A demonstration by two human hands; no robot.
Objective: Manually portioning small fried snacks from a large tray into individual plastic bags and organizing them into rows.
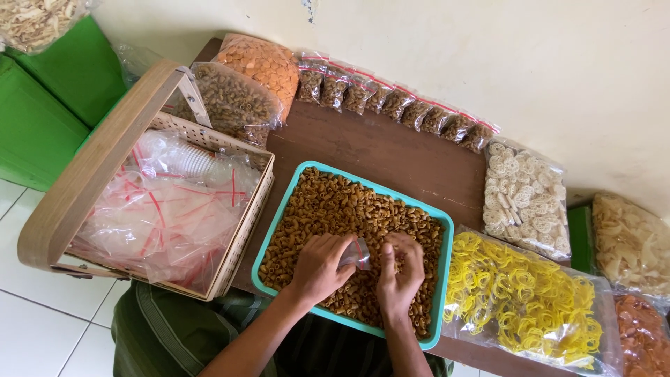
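Note:
A teal tray (444,230) on a brown wooden table holds a heap of brown curled macaroni snacks (328,206). Over the tray, my left hand (319,267) grips a small clear plastic bag (356,254) with a red strip at its mouth. My right hand (400,269) is closed on some of the snacks right beside the bag's mouth. Both forearms come up from the bottom edge.
A woven basket (244,237) with a wooden handle, full of empty clear bags, stands at the left. Several small filled bags (398,103) line the wall. Large bags of orange, brown, white (525,199) and yellow (523,297) crackers surround the tray.

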